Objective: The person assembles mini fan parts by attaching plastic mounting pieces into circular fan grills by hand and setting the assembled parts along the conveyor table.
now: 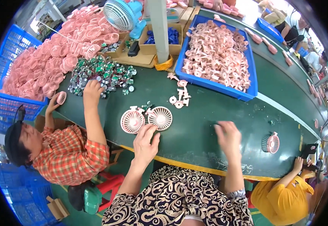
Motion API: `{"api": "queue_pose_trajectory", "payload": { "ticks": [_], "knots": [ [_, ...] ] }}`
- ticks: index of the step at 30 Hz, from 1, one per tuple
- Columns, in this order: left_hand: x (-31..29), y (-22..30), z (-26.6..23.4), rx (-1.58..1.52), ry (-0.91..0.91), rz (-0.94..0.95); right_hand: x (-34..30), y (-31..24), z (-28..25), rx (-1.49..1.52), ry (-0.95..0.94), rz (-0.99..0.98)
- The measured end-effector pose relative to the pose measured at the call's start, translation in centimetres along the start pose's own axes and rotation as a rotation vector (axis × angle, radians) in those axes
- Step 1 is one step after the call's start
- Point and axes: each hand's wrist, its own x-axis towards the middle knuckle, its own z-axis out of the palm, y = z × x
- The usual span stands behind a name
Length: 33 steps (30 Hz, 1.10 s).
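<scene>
Two round pink fan housings with slatted grilles, a left one [130, 121] and a right one [160, 118], lie side by side on the green table. My left hand [145, 141] is at their near edges, fingertips by the right housing's rim; its thumb and fingers are apart, and whether it touches the rim I cannot make out. Small green circuit parts [147, 106] sit just behind the pair. Farther back lies a loose group of small pink plastic pieces [182, 94]. Over bare tabletop to the right hovers my right hand [228, 138], slightly blurred, fingers apart and holding nothing.
Another pink housing [271, 143] rests at the right. A blue tray [217, 95] of pink pieces stands behind. At left, a co-worker [71, 154] reaches into a heap of green circuit boards and motors [96, 73], beside a basket [15, 103] of pink housings. A post [159, 30] rises behind.
</scene>
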Motion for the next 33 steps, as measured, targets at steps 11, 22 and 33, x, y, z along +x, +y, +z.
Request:
{"api": "queue_pose_trajectory", "payload": {
  "ticks": [11,22,33],
  "knots": [
    [-2.6,5.9,3.1,-0.387,-0.587,-0.083,12.0,-3.4,12.2,0.031,-0.064,-0.021],
    [-1.4,5.5,4.3,-0.594,-0.486,-0.065,6.1,1.9,7.2,0.157,0.229,0.011],
    [-0.3,5.3,4.3,0.084,-0.413,0.076,-4.7,7.2,0.2,-0.033,0.332,0.31]
  ]
}}
